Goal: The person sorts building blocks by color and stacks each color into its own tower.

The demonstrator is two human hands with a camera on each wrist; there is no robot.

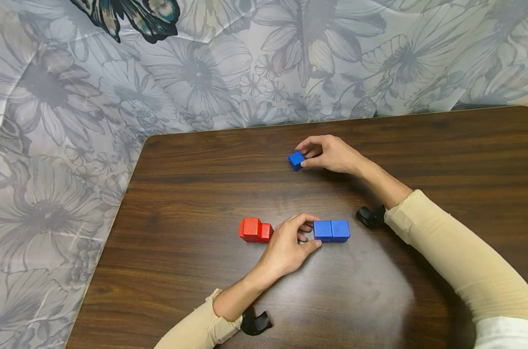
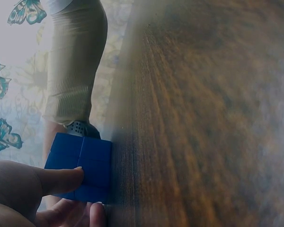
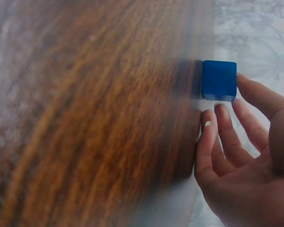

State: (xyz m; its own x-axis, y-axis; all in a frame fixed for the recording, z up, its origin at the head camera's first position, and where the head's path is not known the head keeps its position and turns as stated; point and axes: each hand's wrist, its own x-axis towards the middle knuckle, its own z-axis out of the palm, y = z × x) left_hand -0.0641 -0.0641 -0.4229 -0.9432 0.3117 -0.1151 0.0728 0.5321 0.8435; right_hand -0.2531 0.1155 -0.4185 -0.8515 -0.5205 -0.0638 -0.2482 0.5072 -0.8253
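Observation:
In the head view my left hand (image 1: 287,248) holds the left end of a group of blue blocks (image 1: 332,229), thumb in front and fingers behind. Seams divide the blue group (image 2: 95,156) in the left wrist view, where the thumb lies across its face. Farther back on the table, my right hand (image 1: 333,154) pinches a single blue cube (image 1: 296,160) between thumb and index finger. The right wrist view shows this cube (image 3: 219,80) at the table surface; whether it touches is unclear. Left of my left hand sit red blocks (image 1: 251,228), one part taller.
The dark wooden table (image 1: 181,194) has its far edge against a floral cloth (image 1: 198,72), which also hangs along the left side. A black wrist device (image 1: 370,216) sits under the right sleeve, another black device (image 1: 255,323) under the left.

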